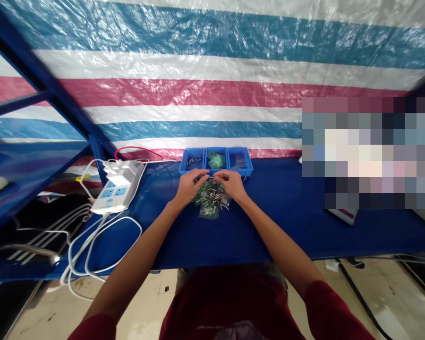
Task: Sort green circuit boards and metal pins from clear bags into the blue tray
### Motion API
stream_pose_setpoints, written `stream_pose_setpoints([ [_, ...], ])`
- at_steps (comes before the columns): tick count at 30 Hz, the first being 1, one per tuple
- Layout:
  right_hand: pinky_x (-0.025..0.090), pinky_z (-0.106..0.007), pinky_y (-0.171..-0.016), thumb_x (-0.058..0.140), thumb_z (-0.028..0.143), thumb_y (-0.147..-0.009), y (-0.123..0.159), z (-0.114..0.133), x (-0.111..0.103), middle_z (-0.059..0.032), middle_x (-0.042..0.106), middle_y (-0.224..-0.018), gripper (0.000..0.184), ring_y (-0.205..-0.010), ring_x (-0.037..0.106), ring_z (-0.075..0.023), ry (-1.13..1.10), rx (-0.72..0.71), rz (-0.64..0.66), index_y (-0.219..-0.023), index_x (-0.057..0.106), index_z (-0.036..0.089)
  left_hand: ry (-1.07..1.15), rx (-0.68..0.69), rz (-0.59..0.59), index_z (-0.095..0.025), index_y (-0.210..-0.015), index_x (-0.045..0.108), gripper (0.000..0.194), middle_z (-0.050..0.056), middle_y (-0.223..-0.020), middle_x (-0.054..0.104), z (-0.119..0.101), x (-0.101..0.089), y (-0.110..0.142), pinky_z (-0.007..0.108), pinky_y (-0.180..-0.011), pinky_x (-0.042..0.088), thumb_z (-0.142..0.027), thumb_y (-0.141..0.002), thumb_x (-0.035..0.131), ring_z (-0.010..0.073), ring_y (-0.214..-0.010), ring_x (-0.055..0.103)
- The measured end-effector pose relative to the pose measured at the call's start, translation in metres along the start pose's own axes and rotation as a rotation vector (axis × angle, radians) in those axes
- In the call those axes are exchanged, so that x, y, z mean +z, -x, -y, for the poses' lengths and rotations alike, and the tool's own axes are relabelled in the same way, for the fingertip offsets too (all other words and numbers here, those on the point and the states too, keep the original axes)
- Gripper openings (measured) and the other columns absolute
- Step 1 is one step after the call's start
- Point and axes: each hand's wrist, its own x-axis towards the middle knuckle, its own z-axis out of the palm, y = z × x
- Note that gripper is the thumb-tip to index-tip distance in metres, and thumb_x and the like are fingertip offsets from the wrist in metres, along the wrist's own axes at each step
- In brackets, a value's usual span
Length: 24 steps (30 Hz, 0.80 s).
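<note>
Striped plastic sheeting (184, 92) in red, white and blue behind a blue table (283, 208), pale, stained floor (145, 302) below

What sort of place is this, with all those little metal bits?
Probably a small workshop: there's a blue worktable, three small blue bins and a pile of little metal parts between the hands.

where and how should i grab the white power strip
Probably best from above, pinching both long sides of the power strip across its socket section. It lies face up and slanted, with a long, narrow body that suits a grip across its width. The stacked white adapter crowds the far part, and cables trail by the near end.
</note>
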Motion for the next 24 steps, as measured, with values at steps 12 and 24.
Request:
stream_pose_setpoints([
  [12,0.047,-0.024,-0.059,0.056,0.035,-0.091,0.006,0.013,0.003,0.0004,0.068,-0.064,0.029,-0.051,0.058,-0.0112,0.151,-0.008,0.062,-0.07,0.067,0.019,-0.043,0.012,0.125,-0.018,-0.086,0.067,0.035,0.005,-0.083,0.07,0.0,-0.001,0.0,0.027,-0.073,0.049,-0.045,-0.096,0.048,0.0161,-0.075,0.063],
  [24,0.039,-0.024,-0.067,0.057,0.03,-0.093,0.007,0.013,0.001,0.0001,0.066,-0.066,0.024,-0.063,0.059,-0.0133,0.487,-0.142,0.022,-0.074,0.064,0.018,-0.101,0.01,0.068,-0.018,-0.075,0.061,0.04,0.002,-0.069,0.063,-0.001,0.0,0.0,0.025,-0.065,0.044,-0.046,-0.097,0.045,0.0133,-0.063,0.056],
])
